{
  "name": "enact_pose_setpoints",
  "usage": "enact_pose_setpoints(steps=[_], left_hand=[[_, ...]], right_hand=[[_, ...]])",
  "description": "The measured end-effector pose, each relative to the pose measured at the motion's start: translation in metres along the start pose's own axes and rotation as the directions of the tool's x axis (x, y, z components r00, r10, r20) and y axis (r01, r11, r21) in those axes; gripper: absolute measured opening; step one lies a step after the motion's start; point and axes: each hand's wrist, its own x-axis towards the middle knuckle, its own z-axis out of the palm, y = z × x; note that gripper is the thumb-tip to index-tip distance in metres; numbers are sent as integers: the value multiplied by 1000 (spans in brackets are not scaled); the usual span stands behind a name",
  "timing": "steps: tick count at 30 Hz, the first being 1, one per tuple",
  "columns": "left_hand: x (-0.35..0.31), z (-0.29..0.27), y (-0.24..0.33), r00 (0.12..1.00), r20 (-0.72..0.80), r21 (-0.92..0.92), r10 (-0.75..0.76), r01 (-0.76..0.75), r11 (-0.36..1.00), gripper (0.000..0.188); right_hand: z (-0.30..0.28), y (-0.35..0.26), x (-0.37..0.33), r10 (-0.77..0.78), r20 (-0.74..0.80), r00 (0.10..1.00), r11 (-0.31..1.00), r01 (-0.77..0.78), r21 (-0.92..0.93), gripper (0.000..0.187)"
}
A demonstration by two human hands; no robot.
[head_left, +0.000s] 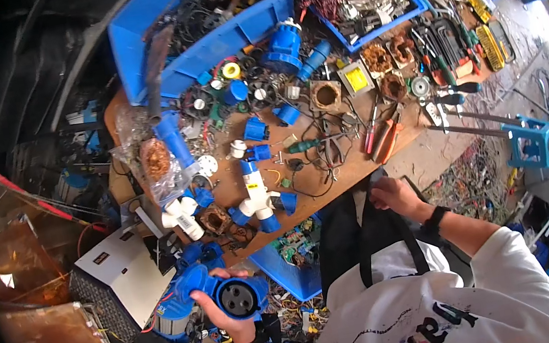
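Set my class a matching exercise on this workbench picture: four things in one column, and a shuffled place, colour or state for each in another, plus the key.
Things
1. Left hand
2. Pliers nearest the right hand
3. Large blue bin
4. Shallow blue tray

Descriptions
A. Filled with loose metal parts
B. Orange handles
C. Holding dark cables
D. Gripping a blue connector

Pairs: 1-D, 2-B, 3-C, 4-A

Blue crate [229,38] of dark cables [194,18], tray [387,28] of metal parts [373,3], turquoise stool [532,141]
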Motion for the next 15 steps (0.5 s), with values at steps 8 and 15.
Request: enact_pose_setpoints(steps=[8,15], left_hand=[[0,-27,-40,977,-201,161,-70,103,982,68],[-16,-63,-51,962,-264,132,-75,113,985,67]], right_hand=[[55,-40,85,-472,-9,882,857,456,-239,16],[75,-67,147,-644,74,761,568,541,-620,24]])
